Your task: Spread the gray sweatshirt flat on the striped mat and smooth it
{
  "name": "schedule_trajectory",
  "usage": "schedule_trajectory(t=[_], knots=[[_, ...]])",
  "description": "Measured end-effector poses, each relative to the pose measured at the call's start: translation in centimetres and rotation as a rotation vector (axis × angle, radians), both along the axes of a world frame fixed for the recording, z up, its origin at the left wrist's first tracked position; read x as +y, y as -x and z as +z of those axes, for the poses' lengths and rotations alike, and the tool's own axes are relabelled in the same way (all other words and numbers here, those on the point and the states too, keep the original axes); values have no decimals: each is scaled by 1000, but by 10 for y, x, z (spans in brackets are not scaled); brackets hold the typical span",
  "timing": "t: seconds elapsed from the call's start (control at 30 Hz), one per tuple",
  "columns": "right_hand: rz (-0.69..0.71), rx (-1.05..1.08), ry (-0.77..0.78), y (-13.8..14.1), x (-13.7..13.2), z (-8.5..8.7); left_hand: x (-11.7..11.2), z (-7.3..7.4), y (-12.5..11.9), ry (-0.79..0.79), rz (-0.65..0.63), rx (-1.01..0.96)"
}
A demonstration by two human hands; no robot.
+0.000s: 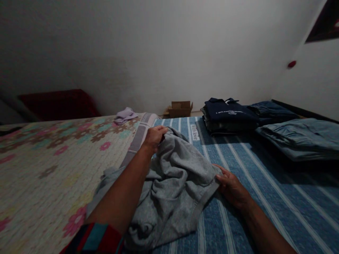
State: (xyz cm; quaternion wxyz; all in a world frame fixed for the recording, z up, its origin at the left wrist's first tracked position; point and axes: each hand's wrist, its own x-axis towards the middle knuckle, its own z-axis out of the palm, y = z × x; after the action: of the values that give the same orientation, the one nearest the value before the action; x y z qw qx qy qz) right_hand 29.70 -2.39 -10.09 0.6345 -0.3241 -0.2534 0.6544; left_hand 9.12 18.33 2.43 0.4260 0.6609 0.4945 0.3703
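Observation:
A crumpled grey garment (174, 183) lies across the blue striped bedsheet (254, 197), its exact kind hidden by the folds. At its far edge, my left hand (155, 137) is closed on the cloth and lifts it a little. My right hand (231, 185) pinches the hemmed edge on the right side, thumb on top. Between the two hands the fabric hangs in loose wrinkles, and part of it passes under my left forearm.
Folded dark clothes (227, 114) are stacked at the back right, beside folded jeans (304, 135). A lilac cloth (125, 115) lies on the flowered cover (79, 155) at left. Behind stand an open cardboard box (180, 109) and the wall (164, 49).

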Motion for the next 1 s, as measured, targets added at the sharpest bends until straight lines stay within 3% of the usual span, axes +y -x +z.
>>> schedule_trajectory(t=[0.1,0.27,0.37,0.43,0.53,0.63,0.7,0.8,1.0], knots=[[-23,12,10,1,-1,0,6,8,5,-12,145,-158],[-68,7,57,0,-3,-3,-9,2,15,-90,160,52],[-76,5,66,-2,-3,-7,-36,-5,16,-77,42,116],[-82,2,78,-3,-3,-8,-58,-10,16,-79,-111,193],[-67,-11,80,-4,-3,-8,-92,-24,15,-120,-361,359],[-37,-35,63,-3,-5,-6,-123,-40,16,-221,-491,591],[-34,-49,64,-2,-6,-6,-140,-50,18,-294,-481,736],[-41,-56,73,-2,-7,-6,-159,-59,22,-308,-363,875],[-23,-47,59,-3,-7,-6,-176,-67,35,-266,-235,1004]])
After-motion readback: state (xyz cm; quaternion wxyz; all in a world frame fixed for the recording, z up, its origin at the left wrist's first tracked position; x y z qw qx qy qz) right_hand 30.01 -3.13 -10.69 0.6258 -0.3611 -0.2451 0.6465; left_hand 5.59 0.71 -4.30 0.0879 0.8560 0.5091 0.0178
